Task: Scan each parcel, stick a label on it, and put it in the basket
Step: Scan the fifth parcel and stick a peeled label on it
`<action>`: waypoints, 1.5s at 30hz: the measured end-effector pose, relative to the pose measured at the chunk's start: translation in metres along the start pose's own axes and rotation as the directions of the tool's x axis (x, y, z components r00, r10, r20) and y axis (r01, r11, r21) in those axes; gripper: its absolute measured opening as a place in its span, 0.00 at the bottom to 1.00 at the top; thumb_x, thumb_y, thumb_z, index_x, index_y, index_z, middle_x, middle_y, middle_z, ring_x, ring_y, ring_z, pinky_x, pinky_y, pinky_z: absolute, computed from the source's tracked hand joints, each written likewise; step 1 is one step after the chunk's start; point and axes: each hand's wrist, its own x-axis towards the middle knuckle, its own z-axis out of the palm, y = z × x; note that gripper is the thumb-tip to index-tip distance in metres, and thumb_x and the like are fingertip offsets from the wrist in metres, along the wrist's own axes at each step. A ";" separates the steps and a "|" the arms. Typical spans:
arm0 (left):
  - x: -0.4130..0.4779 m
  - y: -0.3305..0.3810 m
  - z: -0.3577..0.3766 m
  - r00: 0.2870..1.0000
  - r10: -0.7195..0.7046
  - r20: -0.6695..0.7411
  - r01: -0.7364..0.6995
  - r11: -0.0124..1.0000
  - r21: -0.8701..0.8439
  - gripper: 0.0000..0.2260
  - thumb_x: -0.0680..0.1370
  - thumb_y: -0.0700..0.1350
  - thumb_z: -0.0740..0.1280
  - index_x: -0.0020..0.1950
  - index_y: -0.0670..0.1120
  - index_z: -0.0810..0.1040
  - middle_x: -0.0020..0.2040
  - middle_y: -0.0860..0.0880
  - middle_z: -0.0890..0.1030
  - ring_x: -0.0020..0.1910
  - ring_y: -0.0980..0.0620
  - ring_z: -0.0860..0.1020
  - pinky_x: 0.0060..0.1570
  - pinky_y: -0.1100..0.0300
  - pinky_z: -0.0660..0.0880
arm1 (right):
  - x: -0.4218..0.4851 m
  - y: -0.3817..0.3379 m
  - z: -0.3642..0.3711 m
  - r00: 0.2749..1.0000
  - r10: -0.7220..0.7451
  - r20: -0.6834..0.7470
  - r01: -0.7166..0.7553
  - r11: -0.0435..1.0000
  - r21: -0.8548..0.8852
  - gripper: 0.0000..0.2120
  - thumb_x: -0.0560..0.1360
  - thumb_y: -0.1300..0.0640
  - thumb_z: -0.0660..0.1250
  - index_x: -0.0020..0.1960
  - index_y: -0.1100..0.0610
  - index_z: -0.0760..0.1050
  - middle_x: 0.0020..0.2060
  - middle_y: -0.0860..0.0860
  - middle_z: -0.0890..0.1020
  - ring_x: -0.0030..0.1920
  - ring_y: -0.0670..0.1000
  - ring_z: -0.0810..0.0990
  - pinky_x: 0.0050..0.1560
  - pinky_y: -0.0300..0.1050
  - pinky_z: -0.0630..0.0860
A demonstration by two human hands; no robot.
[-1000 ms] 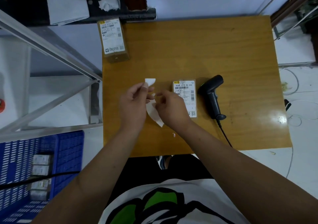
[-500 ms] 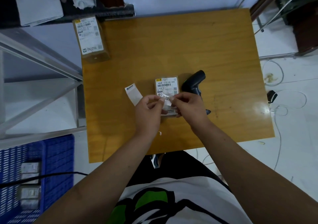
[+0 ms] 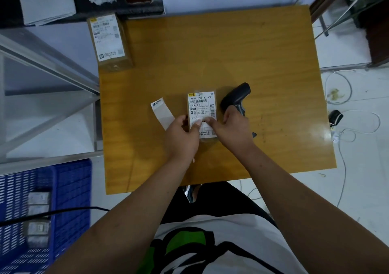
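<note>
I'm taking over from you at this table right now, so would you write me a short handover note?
Left hand and right hand: both at a small label on the face of the near parcel; whether they press or pinch it is unclear.
Scanner lies on the table, right of that parcel; the backing strip lies left of it.
Second parcel sits at the table's far left corner.
Done: some parcels lie in the blue basket.
Left: finish sticking the label and basket this parcel, then handle the second one.
</note>
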 end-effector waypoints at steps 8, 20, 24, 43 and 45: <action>-0.010 0.011 -0.004 0.993 -0.098 -0.060 0.095 0.994 -0.053 0.12 0.82 0.43 0.57 0.44 0.44 0.77 0.43 0.50 0.83 0.44 0.44 0.82 0.37 0.50 0.78 | -0.018 -0.003 -0.004 0.955 -0.055 0.292 -0.041 0.949 0.314 0.15 0.83 0.55 0.68 0.58 0.57 0.62 0.54 0.48 0.80 0.46 0.45 0.84 0.31 0.38 0.81; -0.110 -0.049 -0.189 0.847 -0.346 -0.403 -0.079 0.667 -0.741 0.11 0.85 0.42 0.64 0.61 0.46 0.85 0.52 0.51 0.87 0.48 0.60 0.85 0.46 0.63 0.82 | -0.098 -0.175 0.026 0.703 -0.487 0.519 0.378 0.873 0.307 0.18 0.77 0.53 0.76 0.52 0.58 0.68 0.41 0.62 0.79 0.36 0.54 0.82 0.32 0.53 0.83; -0.161 -0.094 -0.253 0.709 -0.438 -0.552 -0.182 0.643 -0.744 0.10 0.84 0.39 0.64 0.57 0.48 0.85 0.46 0.56 0.86 0.39 0.68 0.81 0.38 0.72 0.74 | -0.155 -0.224 0.079 0.570 -0.531 0.628 0.464 0.838 0.287 0.14 0.78 0.55 0.74 0.49 0.53 0.67 0.42 0.53 0.81 0.40 0.51 0.83 0.40 0.57 0.82; -0.320 -0.328 -0.399 0.166 -0.889 -0.426 -0.454 0.315 -0.834 0.15 0.81 0.39 0.63 0.58 0.52 0.86 0.50 0.58 0.87 0.51 0.60 0.84 0.48 0.64 0.79 | -0.436 -0.334 0.313 0.116 -0.528 0.842 0.795 0.557 0.239 0.25 0.77 0.48 0.73 0.72 0.42 0.73 0.60 0.38 0.82 0.54 0.41 0.83 0.60 0.46 0.81; -0.305 -0.337 -0.414 0.128 -0.927 -0.351 -0.521 0.239 -0.819 0.15 0.80 0.39 0.62 0.59 0.51 0.86 0.52 0.55 0.87 0.52 0.55 0.85 0.50 0.59 0.81 | -0.451 -0.346 0.322 0.097 -0.505 0.858 0.805 0.547 0.231 0.26 0.78 0.49 0.72 0.74 0.40 0.71 0.59 0.35 0.80 0.55 0.40 0.82 0.62 0.47 0.80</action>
